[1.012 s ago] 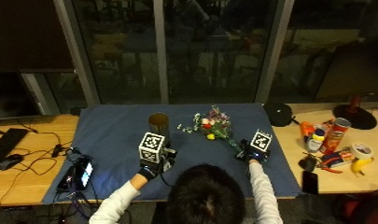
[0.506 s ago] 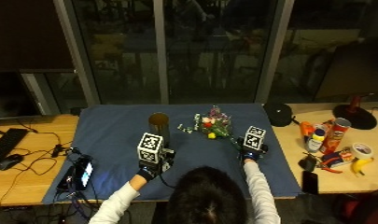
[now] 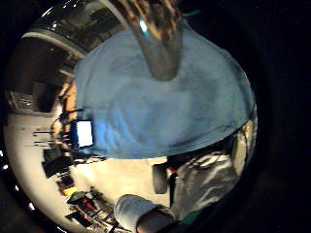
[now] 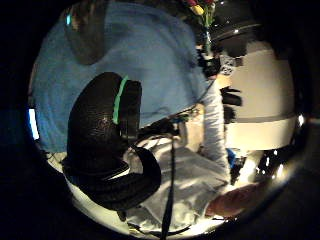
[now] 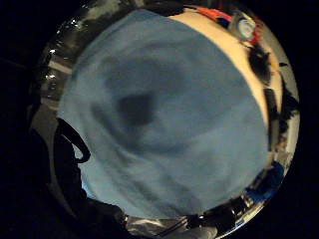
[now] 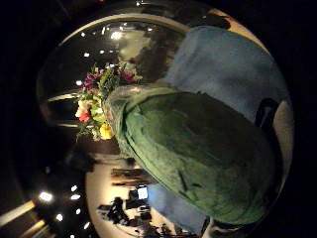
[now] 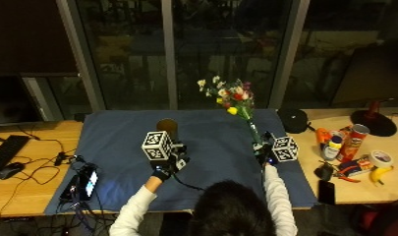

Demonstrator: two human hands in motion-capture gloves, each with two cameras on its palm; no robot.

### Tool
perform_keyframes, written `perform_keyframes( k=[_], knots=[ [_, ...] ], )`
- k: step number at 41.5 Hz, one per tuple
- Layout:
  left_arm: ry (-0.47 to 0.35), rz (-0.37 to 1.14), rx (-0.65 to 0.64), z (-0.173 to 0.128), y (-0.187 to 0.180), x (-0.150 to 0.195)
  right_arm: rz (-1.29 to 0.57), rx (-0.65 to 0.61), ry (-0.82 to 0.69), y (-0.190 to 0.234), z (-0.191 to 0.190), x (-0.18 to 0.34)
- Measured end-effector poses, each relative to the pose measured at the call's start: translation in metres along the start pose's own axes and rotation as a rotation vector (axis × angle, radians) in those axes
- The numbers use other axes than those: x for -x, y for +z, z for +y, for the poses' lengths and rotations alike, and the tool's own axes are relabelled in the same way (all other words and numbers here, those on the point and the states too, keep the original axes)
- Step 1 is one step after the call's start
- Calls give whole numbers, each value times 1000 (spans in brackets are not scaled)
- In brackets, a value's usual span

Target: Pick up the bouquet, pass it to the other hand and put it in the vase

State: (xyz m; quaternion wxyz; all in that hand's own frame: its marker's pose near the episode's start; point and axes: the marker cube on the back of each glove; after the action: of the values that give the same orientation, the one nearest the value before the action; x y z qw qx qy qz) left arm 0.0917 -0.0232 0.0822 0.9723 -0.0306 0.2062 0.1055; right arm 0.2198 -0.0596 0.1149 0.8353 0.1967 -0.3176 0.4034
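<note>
Two gloved hands hover over the blue cloth [image 7: 120,147] that covers the middle of the counter [image 7: 28,182]. Right of the vase [image 7: 167,129], the right hand [image 7: 267,153] grips the bouquet [image 7: 234,101] by the lower end of its stems, holding it upright and lifted off the cloth, with the blooms high above the hand and above the vase's mouth. The right thumb side palm view is filled by the green stem wrap [image 6: 198,148] close to the palm, flowers beyond it. Just in front of the vase, the left hand [image 7: 167,166] holds nothing; its fingers look loosely curled in the left thumb side palm view. The vase stands upright on the cloth, apart from the bouquet. Far right of the vase, a red can [image 7: 354,140], a banana [image 7: 379,174] and a tape roll [image 7: 382,158] lie on the bare counter.
</note>
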Motion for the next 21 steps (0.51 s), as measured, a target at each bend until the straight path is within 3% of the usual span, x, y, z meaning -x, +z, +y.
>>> perform_keyframes(
  k=[4,13,21],
  knots=[
    [42,135,-3,-16,-11,-21,-162,49,7,-7,12,25],
    [136,492,-86,-50,-35,-79,-557,134,-275,-10,33,91],
    [176,733,-41,-86,-37,-114,-735,219,-375,-1,69,137]
  ],
)
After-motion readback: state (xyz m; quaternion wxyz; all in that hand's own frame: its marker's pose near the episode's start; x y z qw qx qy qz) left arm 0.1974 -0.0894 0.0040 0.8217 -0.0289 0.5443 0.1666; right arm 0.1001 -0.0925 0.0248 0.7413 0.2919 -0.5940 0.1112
